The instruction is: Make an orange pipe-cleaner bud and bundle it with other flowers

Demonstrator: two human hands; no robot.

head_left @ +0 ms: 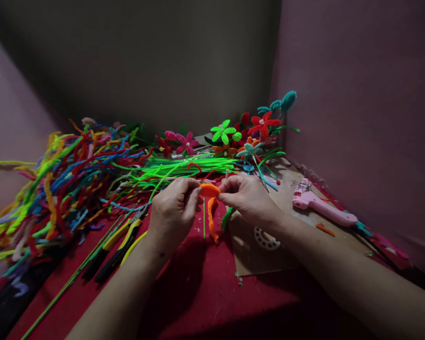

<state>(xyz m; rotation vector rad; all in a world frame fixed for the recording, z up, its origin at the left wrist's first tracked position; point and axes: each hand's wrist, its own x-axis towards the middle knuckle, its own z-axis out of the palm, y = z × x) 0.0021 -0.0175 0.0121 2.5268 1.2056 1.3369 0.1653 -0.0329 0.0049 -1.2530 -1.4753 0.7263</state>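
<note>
Between my two hands is an orange pipe cleaner (pixel 209 191), bent into a small flat petal shape. My left hand (pixel 175 205) pinches its left end between thumb and forefinger. At the opposite end, my right hand (pixel 246 198) grips it the same way. A second orange strip (pixel 212 222) hangs or lies just below, and I cannot tell whether it joins the petal. Beside my left wrist lie yellow-and-black pliers (pixel 122 241). A green fuzzy piece (pixel 226 218) shows under my right hand.
A tangled heap of coloured pipe cleaners (pixel 56 189) fills the left. Green stems (pixel 191 165) lie behind my hands, with finished fuzzy flowers (pixel 223 131) beyond. On the right, a pink glue gun (pixel 322 205) rests on a brown board (pixel 248 259) with a white holed disc (pixel 265 240).
</note>
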